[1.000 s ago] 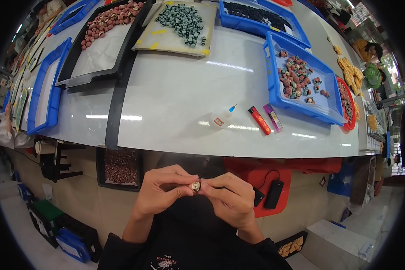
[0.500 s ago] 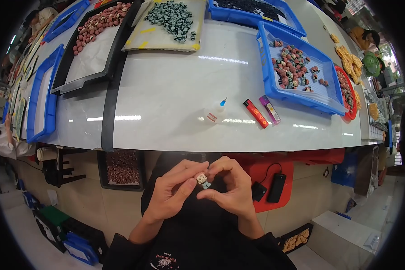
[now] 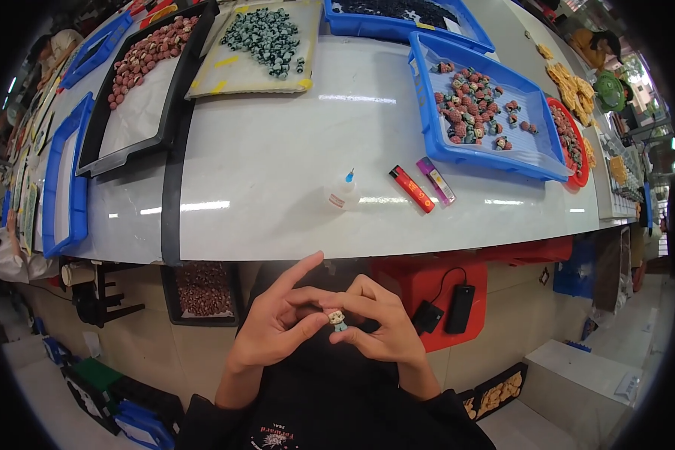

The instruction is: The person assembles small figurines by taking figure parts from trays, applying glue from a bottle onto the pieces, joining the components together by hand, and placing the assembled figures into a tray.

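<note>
Above my lap, in front of the table edge, a small painted figurine (image 3: 338,320) with a pale face and light blue body is held between both hands. My left hand (image 3: 274,326) pinches its head side with thumb and bent fingers, the index finger stretched out. On the other side my right hand (image 3: 382,322) has its thumb at the figurine's lower body and its fingers over the top. Fingers partly hide the figurine's head. On the table stands a small white bottle (image 3: 339,199) with a blue needle tip. Beside it lie a red lighter-shaped item (image 3: 411,189) and a purple one (image 3: 436,182).
A blue tray (image 3: 495,155) at the right holds several reddish-headed figurines. Further back, small green-and-white parts (image 3: 259,37) lie on a pale board. A black tray (image 3: 127,160) at the left holds pinkish-red pieces. A red stool (image 3: 469,300) carries a black power bank (image 3: 459,309).
My left index finger has straightened away from the figurine. My right fingers have closed in over its top. Both hands and the figurine sit slightly lower; the view has shifted a little.
</note>
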Available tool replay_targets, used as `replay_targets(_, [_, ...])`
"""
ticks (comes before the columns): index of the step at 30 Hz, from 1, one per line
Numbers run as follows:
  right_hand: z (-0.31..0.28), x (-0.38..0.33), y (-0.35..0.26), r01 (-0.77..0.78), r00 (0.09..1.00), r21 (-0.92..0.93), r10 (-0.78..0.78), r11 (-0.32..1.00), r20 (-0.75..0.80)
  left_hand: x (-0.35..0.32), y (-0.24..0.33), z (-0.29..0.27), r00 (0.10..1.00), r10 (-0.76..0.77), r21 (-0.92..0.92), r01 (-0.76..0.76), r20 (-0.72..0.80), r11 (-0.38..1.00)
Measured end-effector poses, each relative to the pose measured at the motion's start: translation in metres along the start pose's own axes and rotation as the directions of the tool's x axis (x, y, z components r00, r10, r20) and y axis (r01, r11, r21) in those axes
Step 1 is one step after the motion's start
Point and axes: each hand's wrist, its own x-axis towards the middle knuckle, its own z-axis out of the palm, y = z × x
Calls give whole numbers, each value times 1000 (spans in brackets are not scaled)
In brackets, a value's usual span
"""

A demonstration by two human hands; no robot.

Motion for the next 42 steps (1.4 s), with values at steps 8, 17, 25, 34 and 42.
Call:
replay_targets(8, [5, -6, 7, 76, 979, -61, -86, 995, -183, 9, -2, 5, 999, -52, -8, 52, 9, 999])
replay_targets(17, [-43, 26, -17, -93, 979, -142, 65, 985, -193, 1, 18, -12, 996, 82, 507, -82, 23, 858])
replay_targets(25, [-139, 95, -12, -296, 850, -917, -365, 266, -380, -13, 56, -65, 919, 308, 571, -119, -248, 813])
replay_targets(34, [-59, 26, 22, -78, 640, -857, -634, 509, -435, 58, 139, -226, 647, 707, 937, 33, -286, 348])
replay_targets(42, [78, -18, 115, 67, 944, -752, -285, 655, -164, 183, 174, -357, 628, 734, 859, 497, -260, -121])
